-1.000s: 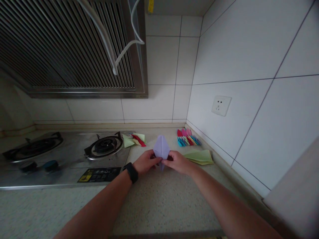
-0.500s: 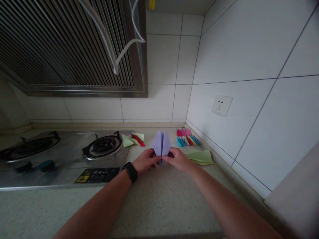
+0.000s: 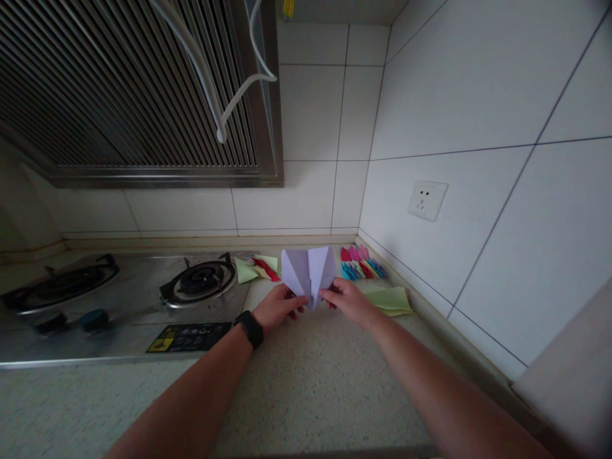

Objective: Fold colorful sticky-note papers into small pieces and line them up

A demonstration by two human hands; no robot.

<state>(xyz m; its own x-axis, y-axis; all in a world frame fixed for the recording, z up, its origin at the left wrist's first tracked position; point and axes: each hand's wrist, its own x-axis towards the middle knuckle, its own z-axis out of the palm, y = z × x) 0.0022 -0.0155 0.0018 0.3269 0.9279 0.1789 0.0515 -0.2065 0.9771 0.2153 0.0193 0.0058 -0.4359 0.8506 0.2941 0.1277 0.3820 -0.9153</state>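
Note:
A folded sheet of lilac origami paper (image 3: 297, 269) is held up over the counter, its two flaps spread wide at the top and narrowing to a point at the bottom. My left hand (image 3: 282, 305) pinches its lower left edge between thumb and fingers. On the other side, my right hand (image 3: 347, 298) grips the lower right edge the same way. Some fingertips are hidden behind the paper. A black watch (image 3: 250, 328) is on my left wrist.
Rows of small colourful folded papers (image 3: 361, 262) sit in the back corner. Pale green paper (image 3: 393, 299) lies right of my right hand. Green and red paper scraps (image 3: 258, 268) rest beside the gas stove (image 3: 129, 319). A range hood (image 3: 191, 177) hangs above, with a white cable (image 3: 201, 60).
The lilac paper's flaps have opened outward, from a narrow, nearly closed shape to a wide one. My hands have moved slightly apart at its lower end.

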